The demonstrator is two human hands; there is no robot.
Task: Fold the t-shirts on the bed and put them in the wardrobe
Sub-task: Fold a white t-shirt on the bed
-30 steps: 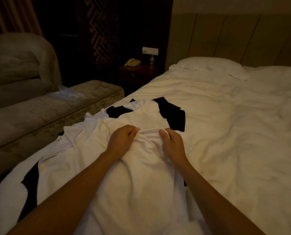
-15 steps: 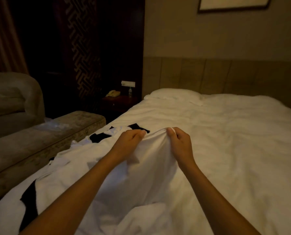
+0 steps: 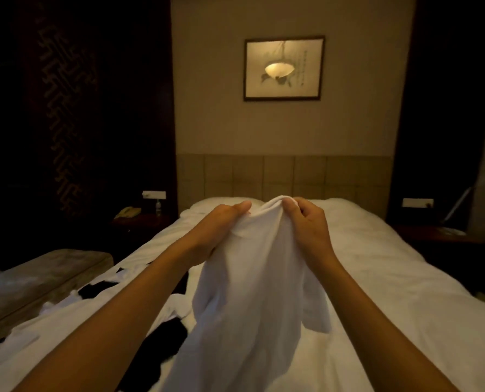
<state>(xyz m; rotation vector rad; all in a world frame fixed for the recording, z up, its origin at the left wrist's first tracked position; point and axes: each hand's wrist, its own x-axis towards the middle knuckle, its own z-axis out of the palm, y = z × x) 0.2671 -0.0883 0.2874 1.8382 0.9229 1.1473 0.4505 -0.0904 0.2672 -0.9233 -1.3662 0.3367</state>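
Observation:
A white t-shirt (image 3: 252,278) hangs in front of me above the bed (image 3: 391,292), held up by its top edge. My left hand (image 3: 221,224) grips the cloth on the left, fingers curled into it. My right hand (image 3: 306,222) pinches the same edge on the right, close beside the left. The shirt's lower part drapes down onto the white sheet. More white and black t-shirts (image 3: 100,295) lie crumpled at the bed's left edge, and a black one (image 3: 167,343) shows under my left forearm.
A beige bench sofa (image 3: 37,278) stands left of the bed. A nightstand with a phone (image 3: 128,213) sits at the back left, another nightstand (image 3: 439,236) at the back right. The padded headboard (image 3: 278,176) and a framed picture (image 3: 283,67) face me.
Both hands have lifted the white t-shirt up off the pile on the bed. My view has tilted upward and to the right, now facing the headboard.

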